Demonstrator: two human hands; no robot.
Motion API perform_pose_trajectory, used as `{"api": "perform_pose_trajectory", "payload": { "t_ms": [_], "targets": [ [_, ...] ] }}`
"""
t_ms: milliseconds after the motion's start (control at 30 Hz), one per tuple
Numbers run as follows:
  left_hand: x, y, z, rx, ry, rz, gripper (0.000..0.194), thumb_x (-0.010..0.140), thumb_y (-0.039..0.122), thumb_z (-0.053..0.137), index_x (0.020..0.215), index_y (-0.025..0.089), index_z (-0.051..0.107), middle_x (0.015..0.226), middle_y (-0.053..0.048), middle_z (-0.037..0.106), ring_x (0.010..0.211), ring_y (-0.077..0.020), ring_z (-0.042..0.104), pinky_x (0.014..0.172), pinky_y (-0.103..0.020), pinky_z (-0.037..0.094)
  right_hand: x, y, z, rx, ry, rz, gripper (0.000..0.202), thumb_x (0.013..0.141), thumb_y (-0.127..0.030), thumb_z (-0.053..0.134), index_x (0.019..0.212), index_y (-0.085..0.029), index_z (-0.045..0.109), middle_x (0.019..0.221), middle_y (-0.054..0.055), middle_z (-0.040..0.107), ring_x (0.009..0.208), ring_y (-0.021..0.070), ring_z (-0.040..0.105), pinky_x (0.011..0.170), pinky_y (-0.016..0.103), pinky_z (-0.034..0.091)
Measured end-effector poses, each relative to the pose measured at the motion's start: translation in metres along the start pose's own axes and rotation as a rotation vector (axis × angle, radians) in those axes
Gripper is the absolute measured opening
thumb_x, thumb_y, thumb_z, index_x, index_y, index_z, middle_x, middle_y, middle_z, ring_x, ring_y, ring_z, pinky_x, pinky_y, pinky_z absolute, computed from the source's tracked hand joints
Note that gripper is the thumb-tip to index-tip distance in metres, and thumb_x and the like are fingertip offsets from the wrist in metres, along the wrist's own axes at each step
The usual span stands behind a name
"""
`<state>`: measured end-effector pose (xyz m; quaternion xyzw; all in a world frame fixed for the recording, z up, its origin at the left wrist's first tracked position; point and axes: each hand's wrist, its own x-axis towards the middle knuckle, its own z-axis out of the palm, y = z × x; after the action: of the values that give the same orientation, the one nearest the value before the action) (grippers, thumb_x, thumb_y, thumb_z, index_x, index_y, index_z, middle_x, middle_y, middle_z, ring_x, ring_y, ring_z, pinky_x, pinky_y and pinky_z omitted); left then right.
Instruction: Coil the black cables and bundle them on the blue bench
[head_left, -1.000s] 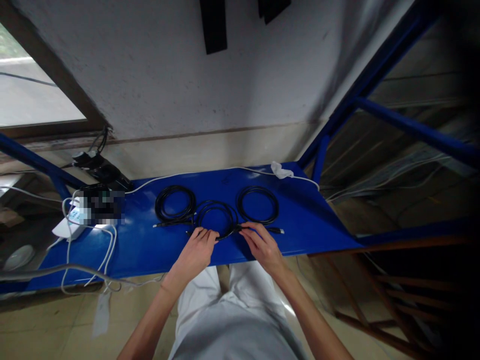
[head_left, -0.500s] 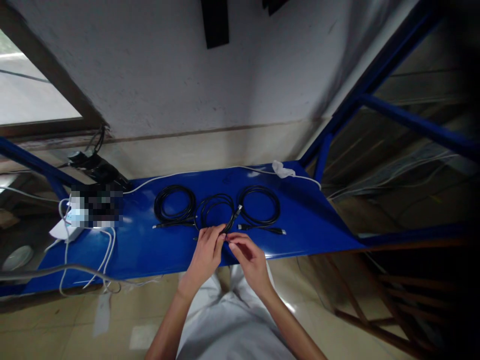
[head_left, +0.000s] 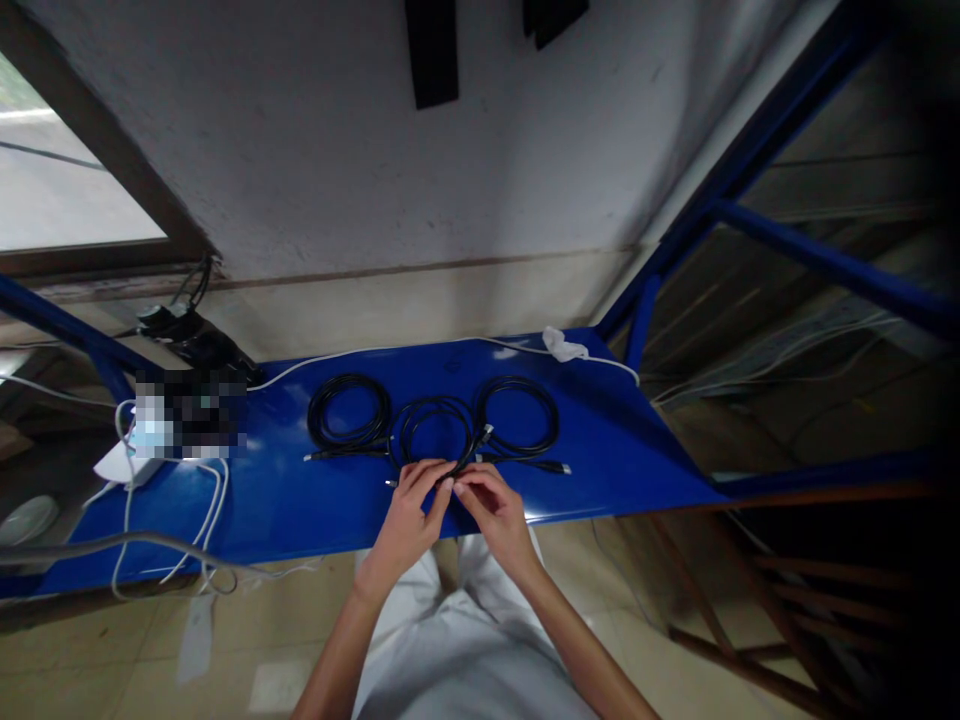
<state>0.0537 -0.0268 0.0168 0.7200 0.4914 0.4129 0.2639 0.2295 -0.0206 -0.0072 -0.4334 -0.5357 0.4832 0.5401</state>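
Three coiled black cables lie in a row on the blue table (head_left: 300,510). My left hand (head_left: 415,503) pinches the near side of the middle cable (head_left: 437,402), and my right hand (head_left: 495,510) grips it just beside, the fingertips of both nearly touching. A metal plug end of this cable sticks up past my right fingers, and another end shows left of my left hand. The left coiled cable (head_left: 349,412) and the right coiled cable (head_left: 519,412) rest flat, their plug ends toward the near edge.
At the table's left stand a black device (head_left: 210,345) and a white power strip (head_left: 124,462) with loose white cords. A thin white cord (head_left: 360,350) runs along the back edge to a crumpled white wrapping (head_left: 564,345). Blue frame bars rise on both sides.
The middle coil looks rounder and its plug end has shifted slightly right and down. Both hands stay close together, the fingers now lying more along the cable.
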Motion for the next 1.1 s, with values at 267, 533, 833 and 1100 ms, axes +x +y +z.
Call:
{"api": "perform_pose_trajectory", "payload": {
  "t_ms": [267,533,833,1100],
  "targets": [
    [0.000,0.003,0.001,-0.139,0.054,-0.121,0.021,0.109,0.034,0.062,0.122,0.027,0.077,0.117,-0.007,0.080,0.109,-0.0238,0.076,0.099,-0.041,0.062,0.000,0.005,-0.002,0.049,0.010,0.070,0.021,0.092,-0.043,0.084,0.092,-0.023,0.080,0.114,0.009,0.072,0.102,0.0221,0.073,0.090,0.034,0.063],
    [-0.003,0.002,0.007,-0.204,0.021,-0.183,0.018,0.109,0.038,0.062,0.114,0.024,0.072,0.114,-0.008,0.080,0.106,-0.0235,0.076,0.095,-0.039,0.062,0.002,0.008,0.000,0.224,-0.016,0.130,0.039,0.091,-0.051,0.084,0.109,-0.027,0.060,0.102,0.006,0.074,0.091,0.0198,0.074,0.086,0.036,0.065],
    [-0.001,0.004,0.005,-0.291,0.026,-0.187,0.015,0.110,0.035,0.061,0.114,0.023,0.070,0.133,-0.011,0.075,0.102,-0.0211,0.077,0.095,-0.039,0.064,0.006,0.016,-0.004,0.306,0.021,0.173,0.052,0.082,-0.044,0.094,0.110,-0.028,0.053,0.110,0.003,0.070,0.086,0.0169,0.077,0.080,0.031,0.066],
    [-0.001,0.005,0.004,-0.231,0.038,-0.129,0.018,0.110,0.034,0.059,0.111,0.021,0.070,0.138,-0.015,0.070,0.106,-0.0219,0.076,0.095,-0.039,0.065,0.007,0.005,-0.006,0.331,-0.045,0.234,0.044,0.085,-0.044,0.093,0.106,-0.025,0.059,0.093,-0.001,0.070,0.081,0.0141,0.073,0.081,0.029,0.063]
  ]
}}
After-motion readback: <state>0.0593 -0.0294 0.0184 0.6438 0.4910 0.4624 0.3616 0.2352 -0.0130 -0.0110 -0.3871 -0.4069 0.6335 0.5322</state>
